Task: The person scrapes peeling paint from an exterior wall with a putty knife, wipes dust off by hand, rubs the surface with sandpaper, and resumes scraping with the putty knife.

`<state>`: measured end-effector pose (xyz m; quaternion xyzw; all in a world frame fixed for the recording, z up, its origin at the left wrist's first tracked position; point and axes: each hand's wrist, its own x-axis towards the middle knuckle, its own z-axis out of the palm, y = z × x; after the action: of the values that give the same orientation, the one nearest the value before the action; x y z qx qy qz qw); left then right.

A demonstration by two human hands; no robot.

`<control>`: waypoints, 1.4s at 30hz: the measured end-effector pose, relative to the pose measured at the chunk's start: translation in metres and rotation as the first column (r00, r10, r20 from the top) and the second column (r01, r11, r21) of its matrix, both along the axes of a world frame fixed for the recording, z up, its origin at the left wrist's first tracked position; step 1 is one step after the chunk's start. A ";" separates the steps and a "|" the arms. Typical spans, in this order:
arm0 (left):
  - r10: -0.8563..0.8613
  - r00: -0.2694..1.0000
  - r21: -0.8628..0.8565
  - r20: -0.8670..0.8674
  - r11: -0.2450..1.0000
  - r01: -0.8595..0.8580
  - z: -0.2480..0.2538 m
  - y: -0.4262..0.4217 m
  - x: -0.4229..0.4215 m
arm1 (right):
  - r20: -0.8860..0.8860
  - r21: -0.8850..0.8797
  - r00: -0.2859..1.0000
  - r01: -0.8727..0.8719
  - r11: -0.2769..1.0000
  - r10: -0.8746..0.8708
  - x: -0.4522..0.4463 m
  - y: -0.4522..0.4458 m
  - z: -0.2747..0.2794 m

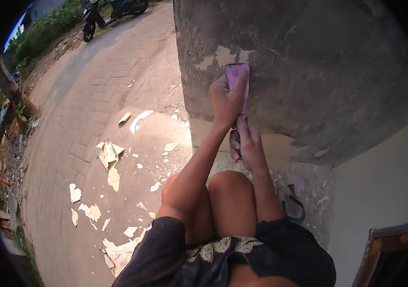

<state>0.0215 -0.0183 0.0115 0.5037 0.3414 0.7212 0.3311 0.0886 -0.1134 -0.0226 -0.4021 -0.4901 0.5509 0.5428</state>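
Scraper: a purple-bladed scraper (pixel 236 71) is held lengthwise at the dark wall (pixel 319 67), its broad end pointed to the far side, beside a pale peeled patch (pixel 224 54).
Left hand: the blade is gripped by the left hand (pixel 227 101), with the thumb laid along its face and the fingers clamped around its left edge, partly hidden.
Right hand: the dark handle (pixel 238 138) is enclosed by the right hand (pixel 249 139), nearer than the left, with fingers curled together around it.
Ground: the paving (pixel 82 138) to the left is strewn with pale flakes (pixel 110 153), some curled, some flat.
Knees: both bent knees (pixel 232 189) are held together on the near side of the hands.
Right side: a sandal (pixel 292 204) is seen near the wall's foot.
Far left: a motorbike (pixel 113 13) is parked beside the greenery (pixel 46 33).
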 end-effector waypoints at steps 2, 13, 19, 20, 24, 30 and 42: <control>-0.016 1.000 -0.047 0.010 0.999 0.017 -0.009 -0.006 0.001 | -0.001 0.031 1.000 -0.017 0.999 0.017 0.001 0.002 -0.005; 0.043 0.998 -0.058 -0.039 0.997 -0.045 -0.004 -0.011 0.000 | -0.008 -0.024 0.999 -0.031 0.999 0.031 0.003 -0.005 0.004; -0.034 0.999 -0.035 0.009 0.999 0.035 0.007 -0.008 -0.005 | -0.021 -0.021 0.999 -0.031 0.999 0.030 0.000 -0.006 0.004; 0.000 1.000 -0.051 -0.011 0.999 0.000 0.001 -0.010 -0.004 | -0.017 -0.047 1.000 -0.026 0.999 0.025 0.002 -0.012 0.000; 0.053 0.998 0.033 -0.016 0.998 -0.053 0.009 -0.001 -0.005 | -0.042 -0.052 0.998 -0.040 0.998 0.038 0.001 0.000 0.006; 0.040 0.999 -0.058 -0.036 0.997 -0.042 0.003 -0.010 -0.006 | -0.051 -0.067 0.998 -0.024 0.997 0.021 -0.002 -0.007 0.000; 0.034 0.999 -0.016 -0.041 0.999 -0.035 0.006 -0.001 -0.005 | -0.064 -0.023 0.997 -0.052 0.998 0.050 -0.002 -0.003 0.004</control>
<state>0.0170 -0.0198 0.0178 0.5096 0.3628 0.7135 0.3156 0.0869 -0.1163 -0.0190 -0.3784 -0.4760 0.5830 0.5389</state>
